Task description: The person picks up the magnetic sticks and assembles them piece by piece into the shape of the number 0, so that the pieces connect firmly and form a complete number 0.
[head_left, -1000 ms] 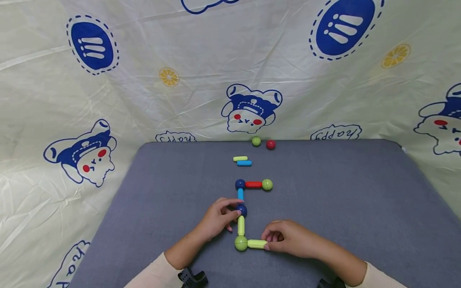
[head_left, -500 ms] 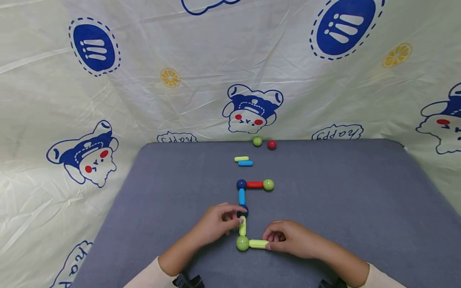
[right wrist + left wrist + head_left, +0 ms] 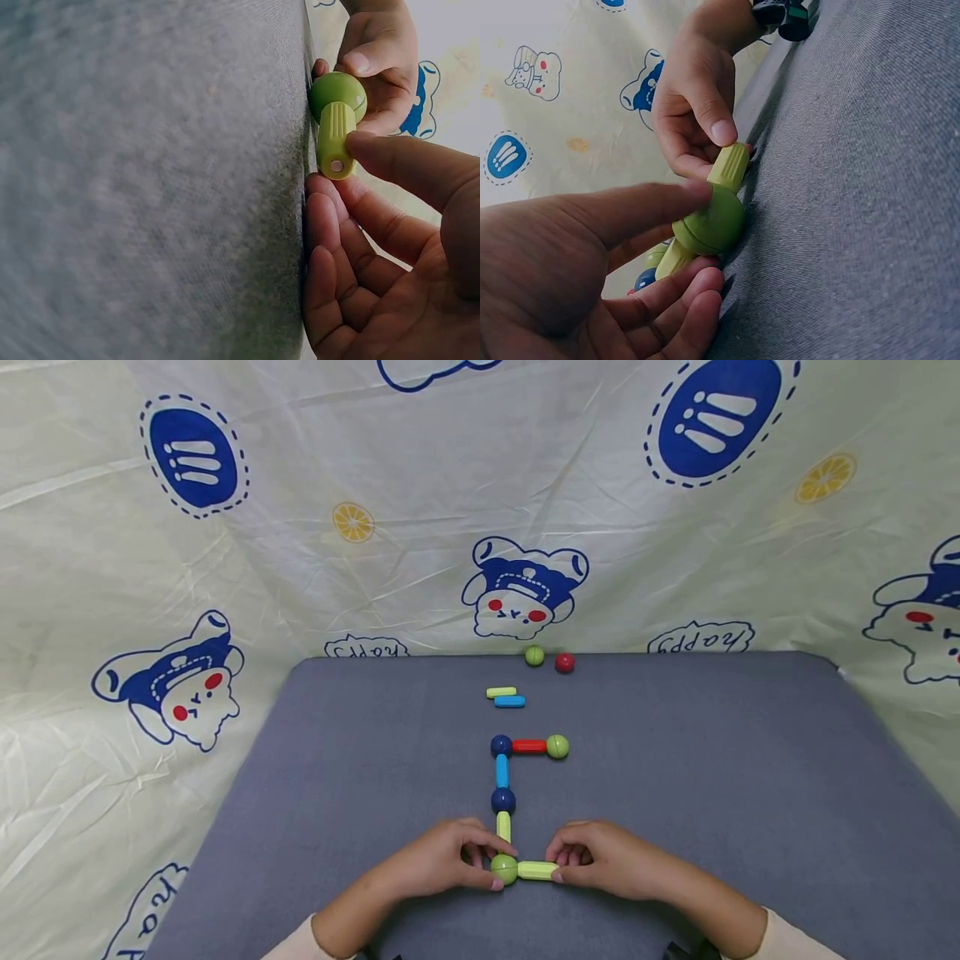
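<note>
My left hand (image 3: 442,860) holds a green ball (image 3: 505,869) between thumb and index finger, at the near corner of a chain of magnetic sticks and balls lying flat. To the right of that ball runs a yellow-green magnetic stick (image 3: 536,870), its free end pinched by my right hand (image 3: 603,857). The right wrist view shows a small round metal spot on the end of this stick (image 3: 337,139). Going away from the ball are a second yellow-green stick (image 3: 504,827), a dark blue ball (image 3: 503,800), a blue stick (image 3: 502,772) and another dark blue ball (image 3: 501,746).
From the far blue ball a red stick (image 3: 529,747) leads right to a green ball (image 3: 557,747). Beyond lie a loose yellow-green stick (image 3: 501,692) and blue stick (image 3: 510,702). A green ball (image 3: 534,656) and red ball (image 3: 565,663) sit at the table's (image 3: 712,777) far edge.
My left hand has left the nearer dark blue ball, moved toward the body and taken hold of the near green ball. My right hand stays on the yellow-green stick.
</note>
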{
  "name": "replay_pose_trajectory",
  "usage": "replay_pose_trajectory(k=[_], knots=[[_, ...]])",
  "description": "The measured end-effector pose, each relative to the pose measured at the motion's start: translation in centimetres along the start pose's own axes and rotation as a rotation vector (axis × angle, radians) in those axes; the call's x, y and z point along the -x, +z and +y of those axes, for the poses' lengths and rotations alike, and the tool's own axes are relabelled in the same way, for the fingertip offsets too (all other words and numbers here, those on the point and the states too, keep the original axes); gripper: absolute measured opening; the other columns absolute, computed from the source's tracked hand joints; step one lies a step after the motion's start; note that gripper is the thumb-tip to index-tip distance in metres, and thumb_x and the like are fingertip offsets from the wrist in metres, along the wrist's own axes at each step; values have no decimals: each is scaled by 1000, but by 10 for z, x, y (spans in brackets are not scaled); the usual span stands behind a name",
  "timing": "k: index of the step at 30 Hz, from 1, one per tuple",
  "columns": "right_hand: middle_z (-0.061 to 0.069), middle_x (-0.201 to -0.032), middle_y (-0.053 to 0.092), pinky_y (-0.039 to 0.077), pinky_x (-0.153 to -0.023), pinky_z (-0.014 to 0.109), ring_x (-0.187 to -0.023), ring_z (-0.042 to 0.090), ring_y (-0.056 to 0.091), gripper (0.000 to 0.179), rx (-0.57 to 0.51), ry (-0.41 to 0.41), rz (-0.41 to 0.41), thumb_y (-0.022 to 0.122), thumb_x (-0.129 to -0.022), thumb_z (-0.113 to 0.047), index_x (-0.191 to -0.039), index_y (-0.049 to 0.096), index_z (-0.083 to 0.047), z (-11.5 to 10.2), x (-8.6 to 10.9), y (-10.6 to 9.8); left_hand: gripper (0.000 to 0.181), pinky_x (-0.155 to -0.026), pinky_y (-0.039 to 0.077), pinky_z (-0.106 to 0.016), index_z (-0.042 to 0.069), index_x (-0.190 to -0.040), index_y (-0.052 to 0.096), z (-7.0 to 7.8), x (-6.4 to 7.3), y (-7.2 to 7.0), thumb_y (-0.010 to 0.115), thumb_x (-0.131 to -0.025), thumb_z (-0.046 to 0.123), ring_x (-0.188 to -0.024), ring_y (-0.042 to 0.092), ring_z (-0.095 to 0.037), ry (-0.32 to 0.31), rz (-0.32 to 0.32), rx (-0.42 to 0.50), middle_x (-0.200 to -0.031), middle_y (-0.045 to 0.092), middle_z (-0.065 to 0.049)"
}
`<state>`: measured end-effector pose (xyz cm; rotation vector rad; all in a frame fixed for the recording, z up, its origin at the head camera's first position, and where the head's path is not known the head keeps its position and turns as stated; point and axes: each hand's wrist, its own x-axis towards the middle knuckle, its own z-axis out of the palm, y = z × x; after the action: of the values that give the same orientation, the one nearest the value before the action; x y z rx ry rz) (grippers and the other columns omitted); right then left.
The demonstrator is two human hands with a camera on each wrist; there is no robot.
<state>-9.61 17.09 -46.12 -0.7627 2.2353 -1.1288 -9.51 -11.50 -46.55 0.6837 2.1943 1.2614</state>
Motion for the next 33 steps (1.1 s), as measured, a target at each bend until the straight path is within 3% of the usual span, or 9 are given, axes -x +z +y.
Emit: replay_pose_trajectory(k=[4, 8, 14, 21, 28, 30, 33], knots=[[-8, -90, 63, 51, -71, 21, -79, 0, 58, 18, -19, 16, -8, 71, -95, -33, -104, 71, -17, -1, -2, -3, 31, -71, 51, -18, 24, -113, 78, -1, 0, 0, 85, -82, 18, -80, 59, -1, -3, 1, 3, -94, 65, 8], [-4, -96, 65, 52, -73, 22, -83, 4, 60, 27, -28, 41, 35, 69, -97, -34, -112, 70, -12, -5, -6, -13, 31, -71, 51, -18, 25, -112, 79, -2, 1, -1, 84, -83, 19, -80, 60, -1, -8, 5, 4, -94, 65, 7], [7, -106, 68, 54, -75, 25, -88, 10, 63, 35, -48, 53, 190, 66, -99, -32, -123, 66, -5, -9, -12, -39, 29, -70, 51, -19, 25, -111, 79, -4, 0, -1, 84, -82, 19, -80, 60, -2, -14, 5, 27, -93, 65, 8], [18, -132, 63, 54, -86, 25, -108, 23, 63, 41, -106, 69, 392, 66, -99, -27, -134, 60, -6, -7, -29, -67, 30, -70, 50, -18, 27, -111, 79, -7, 0, -1, 85, -82, 19, -80, 61, -3, -21, 5, 42, -94, 65, 9], [21, -137, 60, 51, -90, 29, -115, 28, 61, 44, -137, 106, 541, 64, -101, -22, -140, 56, -4, 16, -59, -95, 30, -70, 50, -18, 27, -111, 79, -9, 0, -1, 85, -82, 19, -81, 60, -2, -22, 4, 50, -95, 64, 9], [21, -137, 60, 52, -89, 29, -112, 24, 62, 44, -138, 114, 571, 65, -100, -22, -139, 56, -2, 24, -68, -103, 30, -70, 50, -18, 27, -110, 79, -9, 0, 0, 85, -82, 19, -81, 60, -3, -19, 4, 47, -95, 64, 9], [23, -138, 59, 52, -90, 33, -114, 28, 62, 45, -118, 135, 596, 65, -100, -19, -140, 54, 0, 35, -79, -114, 31, -70, 50, -18, 27, -110, 79, -8, 0, 0, 85, -82, 19, -81, 60, -3, -18, 2, 50, -96, 64, 8]])
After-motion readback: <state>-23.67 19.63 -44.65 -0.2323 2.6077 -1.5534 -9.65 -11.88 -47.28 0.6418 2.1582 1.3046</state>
